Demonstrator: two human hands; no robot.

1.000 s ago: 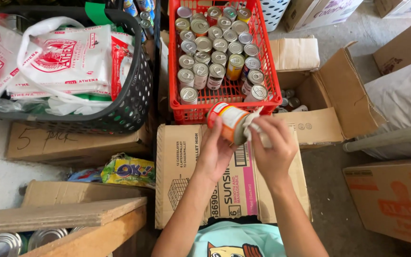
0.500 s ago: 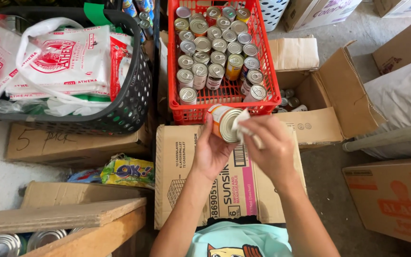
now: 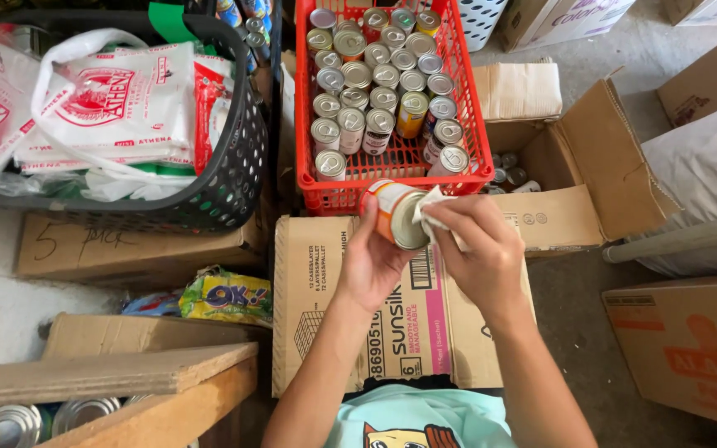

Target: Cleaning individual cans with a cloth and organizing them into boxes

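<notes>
Can [image 3: 397, 214] tilted in left hand [image 3: 373, 259], right hand [image 3: 479, 253] pressing cloth [image 3: 431, 207], label half hidden

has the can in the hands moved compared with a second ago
Yes. The can has slid a little left along the red basket's front rim, and its end now faces the camera more.

A bare grey concrete floor [image 3: 578, 328] carries flattened and open brown cardboard boxes [image 3: 400, 315], with a red plastic crate [image 3: 479, 124] and a black plastic basket [image 3: 226, 178] resting on them, beside a rough wooden plank [image 3: 109, 373].
</notes>
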